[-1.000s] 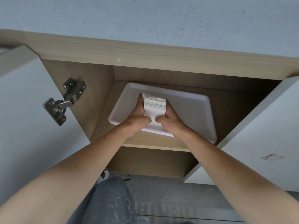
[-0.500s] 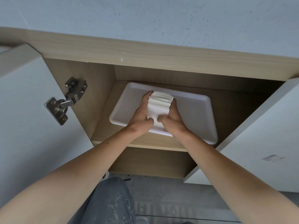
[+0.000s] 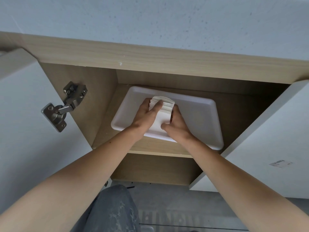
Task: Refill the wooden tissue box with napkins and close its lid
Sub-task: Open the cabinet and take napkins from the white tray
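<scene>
A thick stack of white napkins (image 3: 163, 111) stands in a white plastic tray (image 3: 197, 113) on a shelf inside a low wooden cabinet. My left hand (image 3: 147, 114) grips the stack from its left side, with the thumb laid over the near face. My right hand (image 3: 177, 124) holds it from the right, thumb on the near face, fingers hidden behind the stack. The stack's fanned top edges lean slightly to the right. No wooden tissue box is in view.
Both cabinet doors stand open: the left door (image 3: 25, 131) with a metal hinge (image 3: 63, 106), the right door (image 3: 270, 148) with a small label. A grey stone countertop (image 3: 167, 22) overhangs the cabinet. My knee in grey trousers (image 3: 113, 210) is below.
Both hands have lifted the napkin stack a little higher in the tray. My left thumb has shifted up over the stack's near face.
</scene>
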